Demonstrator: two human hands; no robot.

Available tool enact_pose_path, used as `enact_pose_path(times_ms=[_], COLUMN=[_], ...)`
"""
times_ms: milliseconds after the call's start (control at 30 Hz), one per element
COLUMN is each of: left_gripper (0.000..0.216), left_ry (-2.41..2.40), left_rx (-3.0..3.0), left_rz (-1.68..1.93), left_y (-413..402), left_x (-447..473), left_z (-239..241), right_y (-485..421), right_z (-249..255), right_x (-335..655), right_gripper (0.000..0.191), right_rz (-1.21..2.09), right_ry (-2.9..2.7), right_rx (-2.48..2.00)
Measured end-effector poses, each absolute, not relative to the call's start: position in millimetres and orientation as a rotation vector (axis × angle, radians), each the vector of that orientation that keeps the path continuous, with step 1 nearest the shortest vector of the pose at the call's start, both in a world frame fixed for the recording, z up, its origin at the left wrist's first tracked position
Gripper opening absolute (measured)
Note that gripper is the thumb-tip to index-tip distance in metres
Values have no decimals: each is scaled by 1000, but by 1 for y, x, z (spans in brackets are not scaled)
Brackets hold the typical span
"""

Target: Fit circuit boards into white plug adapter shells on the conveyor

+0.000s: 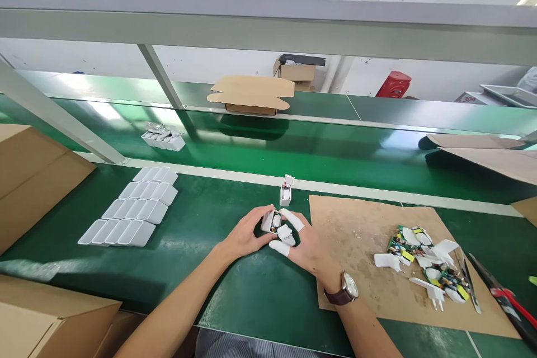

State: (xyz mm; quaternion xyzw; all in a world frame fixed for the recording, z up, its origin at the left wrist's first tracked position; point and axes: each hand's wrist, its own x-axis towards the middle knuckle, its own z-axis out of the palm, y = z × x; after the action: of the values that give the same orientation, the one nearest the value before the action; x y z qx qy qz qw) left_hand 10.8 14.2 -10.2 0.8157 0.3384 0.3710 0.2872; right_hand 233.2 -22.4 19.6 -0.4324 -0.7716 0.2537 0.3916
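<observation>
Both of my hands meet over the green table mat near the middle. My left hand [246, 232] curls its fingers round a small white charger housing [271, 221] with a circuit board showing inside. My right hand [302, 239], wearing white finger cots and a wristwatch, pinches the same housing from the right. Just beyond them another open white housing [286, 192] stands upright on the mat.
Rows of white shells [133, 208] lie to the left, more [163, 138] on the belt beyond. A cardboard sheet [361, 235] at right carries circuit boards and plug parts [425, 265]. Red-handled pliers [505, 299] lie far right. Cardboard boxes [29, 179] stand left.
</observation>
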Motion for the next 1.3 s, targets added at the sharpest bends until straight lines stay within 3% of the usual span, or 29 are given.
enact_pose_path(times_ms=[200,467,733,867,1100,1300], left_gripper=[65,70,89,84,96,72], left_ry=[947,809,791,824,869,957], left_rx=[1941,1527,1602,1624,1758,1822], left_rz=[1028,1020,1040,1043,1102,1238], left_y=[12,12,5,3,2,5], left_x=[13,16,16,17,16,19], left_z=[-12,-16,-2,0,1,-4], right_y=[-19,-16,-20,-16,-15,-15], right_z=[16,6,8,6,14,5], right_x=[236,224,223,220,221,221], right_gripper=[44,45,43,30,33,36], right_rz=[669,571,451,358,367,446], right_ry=[-1883,-2083,-1979,-2082,-2036,-2073], right_rx=[-1083,-1062,-1088,-1082,-1035,-1175])
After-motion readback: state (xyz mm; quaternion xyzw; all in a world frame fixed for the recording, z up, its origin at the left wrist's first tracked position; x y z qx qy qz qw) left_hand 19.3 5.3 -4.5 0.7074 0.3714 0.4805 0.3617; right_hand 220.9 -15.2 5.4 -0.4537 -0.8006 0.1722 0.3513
